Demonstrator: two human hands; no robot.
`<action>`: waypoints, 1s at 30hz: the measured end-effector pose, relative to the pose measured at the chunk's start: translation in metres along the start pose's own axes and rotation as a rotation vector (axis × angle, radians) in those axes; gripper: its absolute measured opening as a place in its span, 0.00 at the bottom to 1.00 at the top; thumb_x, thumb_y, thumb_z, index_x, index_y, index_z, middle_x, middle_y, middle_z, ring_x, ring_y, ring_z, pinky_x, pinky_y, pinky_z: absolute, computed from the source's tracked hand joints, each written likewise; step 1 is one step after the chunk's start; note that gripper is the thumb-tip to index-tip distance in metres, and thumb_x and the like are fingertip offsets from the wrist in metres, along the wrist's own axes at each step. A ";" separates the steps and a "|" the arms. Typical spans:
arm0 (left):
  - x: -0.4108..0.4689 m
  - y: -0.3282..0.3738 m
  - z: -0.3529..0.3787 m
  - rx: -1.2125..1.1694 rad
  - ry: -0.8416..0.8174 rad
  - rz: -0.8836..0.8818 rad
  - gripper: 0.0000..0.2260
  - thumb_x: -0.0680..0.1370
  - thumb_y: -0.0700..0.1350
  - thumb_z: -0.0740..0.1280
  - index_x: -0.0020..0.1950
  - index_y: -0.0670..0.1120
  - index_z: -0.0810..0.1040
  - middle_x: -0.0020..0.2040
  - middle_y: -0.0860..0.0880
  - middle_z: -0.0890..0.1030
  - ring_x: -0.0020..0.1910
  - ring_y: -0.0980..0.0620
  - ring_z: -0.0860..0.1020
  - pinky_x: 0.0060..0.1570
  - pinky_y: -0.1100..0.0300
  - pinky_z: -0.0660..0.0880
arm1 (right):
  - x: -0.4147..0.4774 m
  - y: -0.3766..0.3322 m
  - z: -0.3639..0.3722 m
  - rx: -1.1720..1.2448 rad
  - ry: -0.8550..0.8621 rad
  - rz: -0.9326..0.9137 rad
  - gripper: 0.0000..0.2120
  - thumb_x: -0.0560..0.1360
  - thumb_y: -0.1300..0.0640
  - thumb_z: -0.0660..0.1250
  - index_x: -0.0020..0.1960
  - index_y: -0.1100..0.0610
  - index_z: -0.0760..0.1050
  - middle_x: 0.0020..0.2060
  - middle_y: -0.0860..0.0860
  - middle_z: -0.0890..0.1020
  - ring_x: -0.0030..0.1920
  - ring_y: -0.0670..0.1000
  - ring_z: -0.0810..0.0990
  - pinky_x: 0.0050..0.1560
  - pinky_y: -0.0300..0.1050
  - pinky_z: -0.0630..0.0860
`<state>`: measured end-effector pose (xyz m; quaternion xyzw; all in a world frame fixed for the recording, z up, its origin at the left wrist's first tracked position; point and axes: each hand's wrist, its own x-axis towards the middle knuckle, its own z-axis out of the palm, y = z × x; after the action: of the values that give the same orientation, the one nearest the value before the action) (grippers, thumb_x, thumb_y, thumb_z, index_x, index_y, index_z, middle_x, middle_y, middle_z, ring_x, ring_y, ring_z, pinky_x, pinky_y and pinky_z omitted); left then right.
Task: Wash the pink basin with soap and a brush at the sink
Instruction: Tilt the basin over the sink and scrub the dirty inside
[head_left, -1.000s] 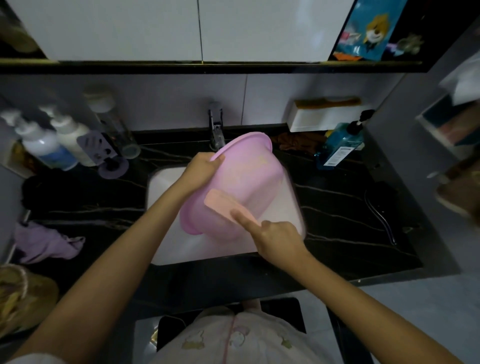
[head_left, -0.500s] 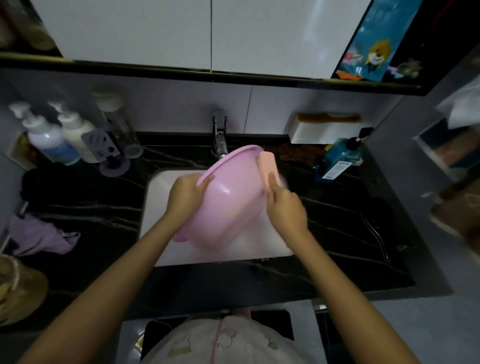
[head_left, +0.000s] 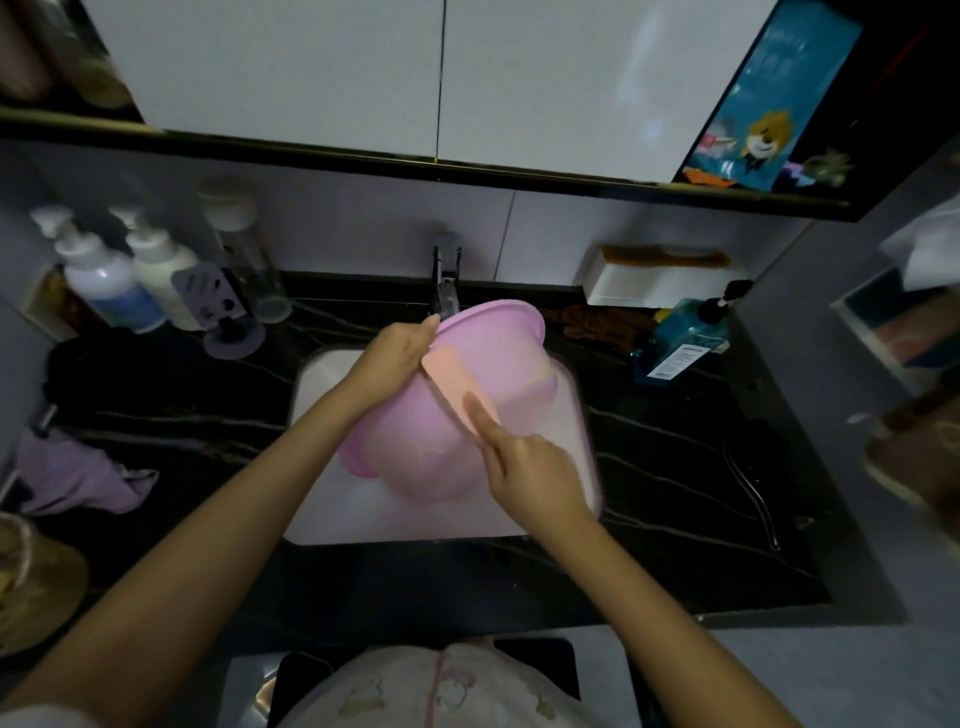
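The right grip (head_left: 535, 473), a bare hand, is clamped on the near end of a flat peach brush (head_left: 456, 383), with its forefinger laid straight along the brush's back and the other fingers curled beneath. The brush lies slantwise against the outer wall of the pink basin (head_left: 501, 353), and its far end reaches up to the left grip (head_left: 392, 358). Its bristles cannot be seen. The left grip is closed on the basin's rim at the far left side, with the thumb along the rim's edge just below the tap (head_left: 445, 283). The basin is held up off the white sink (head_left: 332, 512), tipped on its side so that its mouth faces away from the person and its bottom faces toward them, between the two grips. Part of its right edge is blurred. Round the sink runs the black veined table (head_left: 675, 493). Beyond the left grip and further left stand two white pump bottles (head_left: 111, 283), a clear bottle (head_left: 252, 265) and a small purple stand (head_left: 221, 312), and nearer the person on that side lies a crumpled lilac cloth (head_left: 78, 478). Out past the right grip, at the far right of the table, a blue pump bottle (head_left: 680, 338) leans beside a brown cloth (head_left: 592, 319), with a white box (head_left: 660, 283) against the wall behind them. Above everything hang the white cabinet doors (head_left: 311, 67).
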<state>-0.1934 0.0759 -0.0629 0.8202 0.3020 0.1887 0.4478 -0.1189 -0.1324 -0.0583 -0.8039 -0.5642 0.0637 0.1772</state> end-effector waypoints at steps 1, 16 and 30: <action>0.000 0.000 -0.001 -0.027 -0.017 -0.010 0.23 0.83 0.51 0.52 0.29 0.48 0.65 0.28 0.50 0.70 0.30 0.53 0.67 0.36 0.58 0.65 | 0.002 0.012 -0.007 -0.048 -0.005 0.047 0.26 0.81 0.53 0.54 0.77 0.43 0.50 0.38 0.60 0.81 0.37 0.61 0.79 0.35 0.50 0.71; 0.017 -0.012 -0.015 -0.072 -0.037 -0.049 0.23 0.83 0.51 0.52 0.40 0.39 0.78 0.36 0.45 0.77 0.34 0.55 0.73 0.38 0.62 0.70 | 0.010 0.039 0.017 -0.016 0.214 0.159 0.26 0.79 0.54 0.54 0.76 0.48 0.55 0.25 0.57 0.76 0.23 0.58 0.74 0.23 0.44 0.65; 0.018 -0.016 -0.012 -0.100 -0.065 -0.034 0.24 0.83 0.51 0.52 0.39 0.37 0.76 0.35 0.45 0.76 0.37 0.53 0.72 0.40 0.60 0.69 | -0.010 0.033 0.052 -0.437 -0.133 -0.329 0.35 0.71 0.57 0.63 0.75 0.45 0.55 0.32 0.53 0.77 0.24 0.54 0.75 0.23 0.43 0.65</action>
<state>-0.1922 0.1013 -0.0692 0.7972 0.2914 0.1689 0.5009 -0.1091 -0.1402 -0.1192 -0.7148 -0.6977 -0.0366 -0.0298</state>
